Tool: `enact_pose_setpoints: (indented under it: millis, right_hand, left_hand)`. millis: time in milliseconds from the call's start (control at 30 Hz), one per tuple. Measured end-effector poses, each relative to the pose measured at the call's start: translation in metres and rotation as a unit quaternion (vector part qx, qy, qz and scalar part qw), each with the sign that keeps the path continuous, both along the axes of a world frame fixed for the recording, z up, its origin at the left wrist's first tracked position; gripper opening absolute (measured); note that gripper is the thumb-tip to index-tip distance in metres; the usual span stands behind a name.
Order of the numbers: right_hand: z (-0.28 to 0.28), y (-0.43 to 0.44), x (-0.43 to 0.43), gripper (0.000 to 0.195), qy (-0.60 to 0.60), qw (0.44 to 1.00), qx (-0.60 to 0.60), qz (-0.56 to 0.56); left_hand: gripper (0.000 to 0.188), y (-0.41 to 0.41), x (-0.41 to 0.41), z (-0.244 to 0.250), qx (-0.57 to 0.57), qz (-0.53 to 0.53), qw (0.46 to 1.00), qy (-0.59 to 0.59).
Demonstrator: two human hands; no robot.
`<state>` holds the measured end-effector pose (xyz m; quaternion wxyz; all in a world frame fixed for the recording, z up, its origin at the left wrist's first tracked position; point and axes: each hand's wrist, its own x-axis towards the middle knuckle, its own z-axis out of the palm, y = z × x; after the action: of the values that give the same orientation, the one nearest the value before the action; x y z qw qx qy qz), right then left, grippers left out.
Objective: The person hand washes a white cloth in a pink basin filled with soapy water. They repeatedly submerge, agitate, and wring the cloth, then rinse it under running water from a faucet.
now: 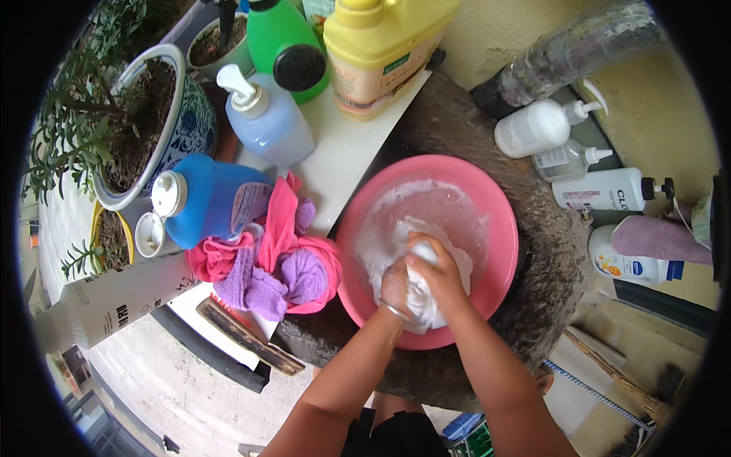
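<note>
A pink plastic basin (501, 228) holds cloudy, sudsy water (422, 200) with foam along its edge. Both hands are inside its rim, close together around a bunched wet white cloth (422, 294). My left hand (395, 285), with a silvery bangle at its wrist, grips the cloth from the left. From the right, my right hand (437, 265) presses the cloth against it, fingers curled over the top. Part of the cloth spreads out in the water beyond and to the right of the hands. The fingertips of the left hand are largely hidden.
Pink and purple wrung cloths (280, 263) lie left of the basin, beside a blue detergent bottle (214, 197). A pump bottle (271, 123) and yellow jug (382, 57) stand behind. Several bottles (597, 189) line the right wall. A wooden-backed brush (245, 334) lies at the lower left.
</note>
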<state>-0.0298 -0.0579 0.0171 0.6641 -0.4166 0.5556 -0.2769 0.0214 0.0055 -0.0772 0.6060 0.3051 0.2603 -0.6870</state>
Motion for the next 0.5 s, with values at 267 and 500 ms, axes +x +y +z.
enact_pose_setpoints:
  millis: [267, 500]
  right_hand:
    - [0.0, -0.032, -0.009, 0.017, 0.117, 0.989, 0.09, 0.005]
    - [0.025, 0.057, 0.007, 0.021, 0.224, 0.887, -0.373, 0.152]
  left_hand:
    - [0.029, -0.011, -0.012, 0.039, 0.056, -0.075, 0.987, -0.129]
    - [0.033, 0.009, -0.007, -0.024, -0.061, 0.01, 0.996, 0.059]
